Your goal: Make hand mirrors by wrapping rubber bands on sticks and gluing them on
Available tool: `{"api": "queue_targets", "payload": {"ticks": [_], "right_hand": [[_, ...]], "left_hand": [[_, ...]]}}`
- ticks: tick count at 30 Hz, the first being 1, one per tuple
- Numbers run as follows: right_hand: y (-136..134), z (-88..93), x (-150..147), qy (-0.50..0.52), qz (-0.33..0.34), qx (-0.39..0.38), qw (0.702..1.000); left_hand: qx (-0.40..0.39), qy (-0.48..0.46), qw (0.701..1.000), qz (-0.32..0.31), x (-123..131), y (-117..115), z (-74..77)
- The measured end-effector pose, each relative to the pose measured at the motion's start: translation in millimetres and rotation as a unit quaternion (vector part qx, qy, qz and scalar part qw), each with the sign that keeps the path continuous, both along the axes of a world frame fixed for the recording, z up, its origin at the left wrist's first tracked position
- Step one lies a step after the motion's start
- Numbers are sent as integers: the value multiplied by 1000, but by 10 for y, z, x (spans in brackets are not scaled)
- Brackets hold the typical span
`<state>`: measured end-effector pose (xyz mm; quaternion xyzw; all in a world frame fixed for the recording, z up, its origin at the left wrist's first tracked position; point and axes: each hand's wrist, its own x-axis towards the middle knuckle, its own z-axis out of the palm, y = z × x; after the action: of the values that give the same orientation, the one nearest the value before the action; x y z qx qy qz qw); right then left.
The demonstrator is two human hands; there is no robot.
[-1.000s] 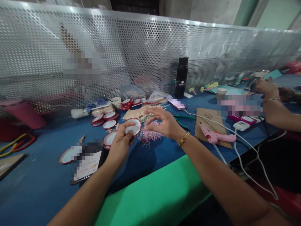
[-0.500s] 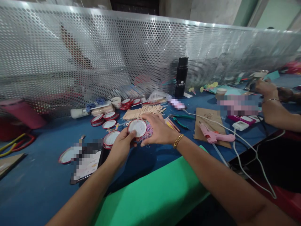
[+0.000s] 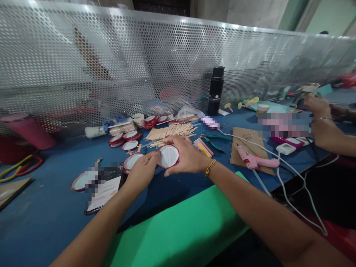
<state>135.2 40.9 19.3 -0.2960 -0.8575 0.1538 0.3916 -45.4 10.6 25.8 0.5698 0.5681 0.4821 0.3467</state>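
Both hands hold a round white disc with a red rim [image 3: 168, 156] above the blue table. My left hand [image 3: 146, 167] pinches its left edge between thumb and fingers. Curved around the right side of the disc is my right hand [image 3: 187, 154], thumb below and fingers above. Faint reddish lines, perhaps thread, cross the white face. Whatever lies behind the disc in my right palm is hidden. Close by on the left, another red-rimmed disc [image 3: 131, 163] lies partly behind my left hand. Wooden sticks [image 3: 172, 131] are spread just beyond the hands.
A phone [image 3: 104, 193] lies at left. Coloured sticks [image 3: 204, 147], green-handled pliers [image 3: 214, 142] and a pink glue gun [image 3: 253, 158] on cardboard are at right, with a white cable [image 3: 294, 174]. A black bottle [image 3: 216, 91] stands near the perforated metal screen [image 3: 172, 63]. Another person's hand [image 3: 318, 105] is far right.
The disc has shifted slightly right, into the curve of my right hand. The multicoloured thread bundle seen in my right hand before is now hidden behind the disc.
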Motion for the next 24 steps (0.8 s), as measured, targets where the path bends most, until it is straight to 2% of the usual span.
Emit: {"api": "queue_targets", "payload": {"ticks": [4, 8, 13, 19, 24], "right_hand": [[-23, 37, 3, 44, 25, -32, 998], [-35, 25, -14, 109, 67, -84, 988], [-26, -82, -98, 203, 154, -166, 953], [-9, -130, -132, 229, 197, -208, 930], [-22, -96, -121, 220, 187, -217, 933]], "left_hand": [[-42, 3, 998, -43, 39, -30, 1], [-28, -27, 999, -24, 182, -157, 59], [3, -15, 1000, -5, 278, -262, 171], [0, 6, 1000, 2, 290, -272, 198], [6, -7, 1000, -2, 307, -298, 228]]}}
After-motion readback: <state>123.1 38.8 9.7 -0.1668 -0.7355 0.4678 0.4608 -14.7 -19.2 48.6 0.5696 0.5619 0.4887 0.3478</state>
